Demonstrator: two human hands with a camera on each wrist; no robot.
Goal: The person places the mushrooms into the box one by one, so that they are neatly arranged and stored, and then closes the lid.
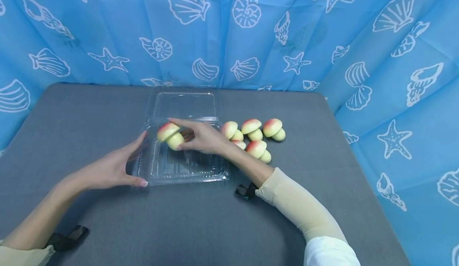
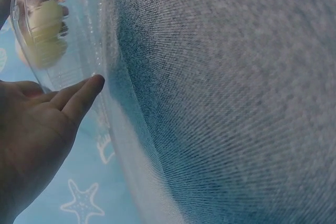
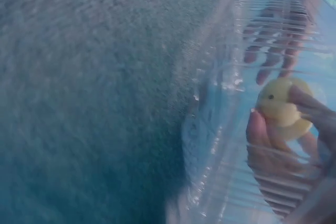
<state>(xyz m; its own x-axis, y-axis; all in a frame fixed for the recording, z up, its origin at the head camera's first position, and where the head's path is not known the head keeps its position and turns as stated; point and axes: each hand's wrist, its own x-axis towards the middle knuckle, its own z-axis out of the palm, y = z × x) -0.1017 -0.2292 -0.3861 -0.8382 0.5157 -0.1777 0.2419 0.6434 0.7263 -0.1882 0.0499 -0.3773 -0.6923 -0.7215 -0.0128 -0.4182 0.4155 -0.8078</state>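
Observation:
A toy mushroom (image 1: 174,140) with a red-and-yellow cap and pale yellow stem is pinched between the thumb and fingers of my right hand (image 1: 206,137). It hangs over the left part of a clear plastic clamshell container (image 1: 190,179), whose lid (image 1: 185,104) lies folded back. At the container's left side, my left hand (image 1: 112,167) spreads its thumb and fingers apart along the edge. In the left wrist view, straight fingertips (image 2: 95,82) meet the clear wall. The right wrist view shows the held mushroom (image 3: 283,109) through the plastic.
To the right of the container, several similar mushrooms (image 1: 256,149) sit in a loose group, partly behind my right forearm. Everything rests on a grey cloth-covered table (image 1: 305,206). A blue curtain (image 1: 222,35) with white shell prints hangs behind and along the right.

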